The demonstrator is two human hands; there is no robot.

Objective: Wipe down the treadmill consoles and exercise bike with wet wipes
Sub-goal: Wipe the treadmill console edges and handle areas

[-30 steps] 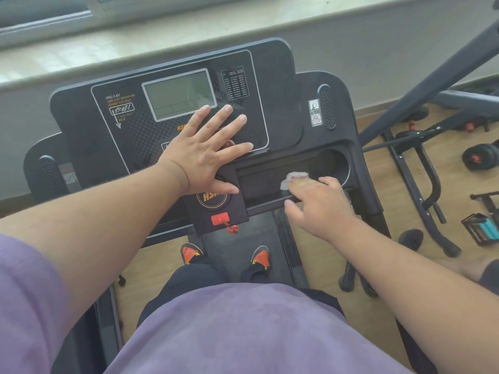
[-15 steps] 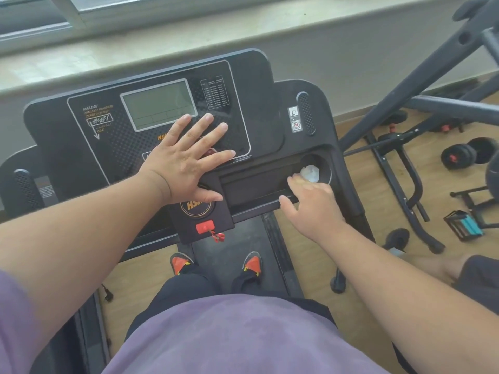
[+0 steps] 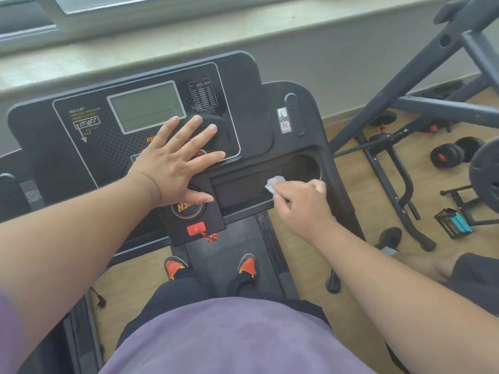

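Note:
The black treadmill console (image 3: pixel 251 112) fills the middle of the view, with a grey screen (image 3: pixel 147 106) and a red safety key (image 3: pixel 196 229). My left hand (image 3: pixel 175 164) lies flat on the panel below the screen, fingers spread, holding nothing. My right hand (image 3: pixel 302 206) is closed on a crumpled white wet wipe (image 3: pixel 274 183), which presses on the shallow tray (image 3: pixel 237 188) just left of the round cup holder (image 3: pixel 303 167).
A dark metal exercise frame (image 3: pixel 405 103) rises at the right. Dumbbells (image 3: pixel 448 155) and a small blue-and-black item (image 3: pixel 453 222) lie on the wooden floor. Another person's leg (image 3: pixel 432 265) shows at the right edge. My feet stand on the belt (image 3: pixel 213 249).
My right hand drew the wipe out of the cup holder and back left onto the tray. My left hand stayed flat on the panel.

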